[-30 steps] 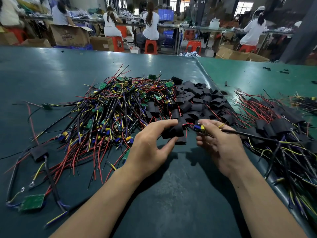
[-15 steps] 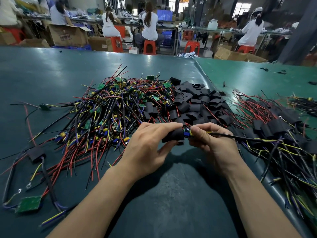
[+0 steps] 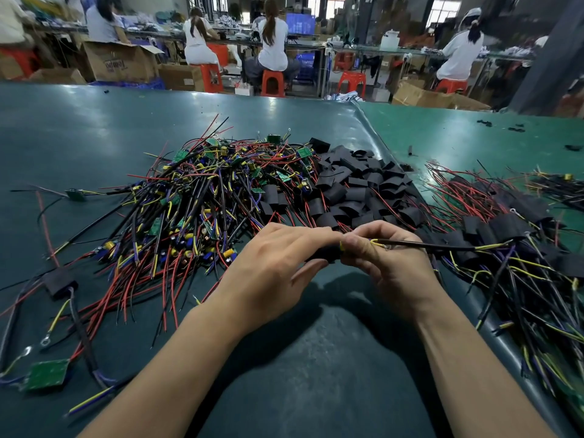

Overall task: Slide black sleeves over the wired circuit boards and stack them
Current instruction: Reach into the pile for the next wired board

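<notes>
My left hand (image 3: 278,267) grips a black sleeve (image 3: 325,257) between thumb and fingers. My right hand (image 3: 392,263) pinches the wired circuit board at the sleeve's mouth; the board is almost all hidden inside, and its black cable (image 3: 442,247) trails off to the right. Behind my hands lie a heap of bare wired boards (image 3: 202,197) and a pile of empty black sleeves (image 3: 357,188). A stack of sleeved boards (image 3: 505,226) sits to the right.
One sleeved board (image 3: 58,282) and one bare green board (image 3: 47,374) lie apart at the left on the dark green table (image 3: 94,137). A raised seam (image 3: 388,147) joins a second green table. People sit on red stools at benches beyond.
My hands came together and the board went into the sleeve; its blue and yellow parts, visible a second ago, are now covered. Both hands moved slightly nearer to me.
</notes>
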`<state>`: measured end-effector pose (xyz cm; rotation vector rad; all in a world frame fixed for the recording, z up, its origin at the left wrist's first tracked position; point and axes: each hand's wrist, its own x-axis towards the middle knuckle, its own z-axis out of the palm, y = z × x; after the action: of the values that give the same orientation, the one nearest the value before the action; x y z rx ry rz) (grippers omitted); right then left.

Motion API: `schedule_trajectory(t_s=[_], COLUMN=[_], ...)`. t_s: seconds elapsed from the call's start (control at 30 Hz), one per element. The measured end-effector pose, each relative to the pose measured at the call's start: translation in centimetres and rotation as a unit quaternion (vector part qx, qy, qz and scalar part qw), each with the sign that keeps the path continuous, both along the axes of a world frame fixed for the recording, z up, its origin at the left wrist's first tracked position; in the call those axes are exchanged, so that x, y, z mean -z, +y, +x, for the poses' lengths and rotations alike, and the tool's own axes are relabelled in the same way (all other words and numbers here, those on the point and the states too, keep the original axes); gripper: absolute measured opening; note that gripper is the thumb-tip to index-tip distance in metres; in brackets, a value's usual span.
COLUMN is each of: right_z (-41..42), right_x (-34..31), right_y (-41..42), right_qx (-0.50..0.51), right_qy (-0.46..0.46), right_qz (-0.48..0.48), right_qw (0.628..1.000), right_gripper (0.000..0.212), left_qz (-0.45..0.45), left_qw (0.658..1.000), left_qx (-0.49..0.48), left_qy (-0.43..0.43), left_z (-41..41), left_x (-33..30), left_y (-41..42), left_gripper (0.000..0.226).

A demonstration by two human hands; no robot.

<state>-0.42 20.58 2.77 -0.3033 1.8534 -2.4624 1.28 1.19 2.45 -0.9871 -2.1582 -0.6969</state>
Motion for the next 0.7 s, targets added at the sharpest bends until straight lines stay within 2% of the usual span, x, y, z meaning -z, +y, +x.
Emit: schedule_trajectory(t_s=[0.07, 0.2, 0.27, 0.33, 0.43, 0.6, 0.7], right_z=[0.1, 0.0, 0.0, 0.2, 0.4, 0.6, 0.6], right_x=[0.1, 0.4, 0.4, 0.3, 0.3, 0.2, 0.5], right_y=[-0.2, -0.1, 0.0, 0.0, -0.4, -1.1, -1.2], right_qx=[0.012, 0.006, -0.013, -0.002, 0.027, 0.008, -0.016], right_qy=[0.013, 0.021, 0.013, 0.017, 0.025, -0.017, -0.035], right_qz=[0.012, -0.018, -0.035, -0.002, 0.046, 0.017, -0.004], right_qw=[1.000, 1.000, 0.999, 1.000, 0.998, 1.000, 0.999], right_gripper=[0.030, 0.042, 0.040, 0.035, 0.017, 0.019, 0.013], left_qz=[0.000, 0.037, 0.050, 0.051, 0.049, 0.056, 0.056], left_qw=[1.000, 0.999, 0.998, 0.998, 0.998, 0.997, 0.997], left_qx=[-0.002, -0.035, -0.042, -0.043, -0.044, -0.051, -0.049], left_qy=[0.005, -0.007, -0.015, -0.016, -0.017, -0.023, -0.015], left_z=[0.0, -0.1, -0.2, -0.1, 0.0, 0.0, -0.1], left_x=[0.2, 0.6, 0.6, 0.5, 0.6, 0.8, 0.9], left_y=[0.1, 0.1, 0.0, 0.1, 0.3, 0.3, 0.5], left_gripper=[0.051, 0.041, 0.044, 0.043, 0.041, 0.043, 0.040])
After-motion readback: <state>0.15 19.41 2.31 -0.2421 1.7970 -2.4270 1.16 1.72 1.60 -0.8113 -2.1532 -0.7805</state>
